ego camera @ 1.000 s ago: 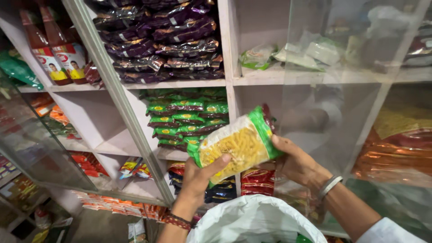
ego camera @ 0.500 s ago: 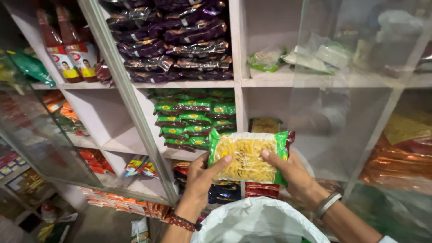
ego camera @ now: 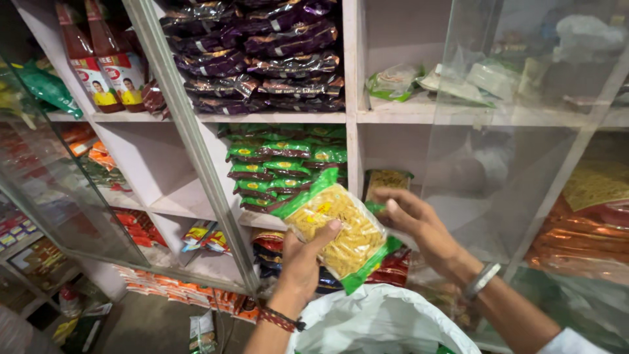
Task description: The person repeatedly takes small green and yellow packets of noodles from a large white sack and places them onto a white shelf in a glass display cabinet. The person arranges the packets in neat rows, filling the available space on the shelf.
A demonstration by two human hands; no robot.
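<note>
My left hand [ego camera: 303, 261] grips a clear packet of yellow pasta with green edges [ego camera: 335, 226], tilted in front of the shelves. My right hand [ego camera: 419, 223] is at the packet's upper right corner, fingers spread and touching its edge. Just behind my right hand, another pasta packet [ego camera: 388, 181] stands upright in the middle-right shelf compartment. A white plastic bag [ego camera: 380, 324] sits open below my hands.
White shelf unit [ego camera: 288, 118] holds purple packets [ego camera: 255, 56] above, green packets [ego camera: 282, 160] in the middle, red and dark packets below. Red sauce bottles [ego camera: 105, 59] stand top left. Glass doors hang open at left [ego camera: 52, 177] and right [ego camera: 524, 131].
The pasta packet has tilted from level to slanted and shifted slightly left. My right hand has loosened from gripping its right end to touching the corner.
</note>
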